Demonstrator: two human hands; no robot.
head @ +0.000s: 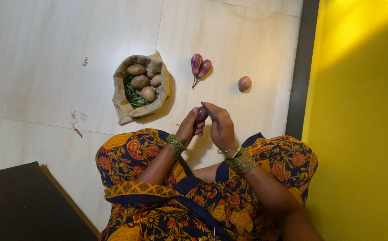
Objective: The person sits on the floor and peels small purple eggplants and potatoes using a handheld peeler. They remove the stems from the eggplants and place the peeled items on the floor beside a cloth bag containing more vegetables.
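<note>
Both my hands meet over the tiled floor just past my knees. My left hand (187, 127) and my right hand (222, 128) together grip a small purple eggplant (201, 114). A thin dark piece, a stem or a blade, pokes out above my right fingers; I cannot tell which. Green bangles ring both wrists. Two more small purple eggplants (200, 66) lie side by side on the floor beyond my hands.
An open brown paper bag (122, 105) with potatoes and green beans stands to the left of my hands. A round purplish vegetable (244, 84) lies to the right. Small scraps (76, 125) dot the floor. A yellow wall (363, 111) runs along the right, a dark mat (20, 201) at lower left.
</note>
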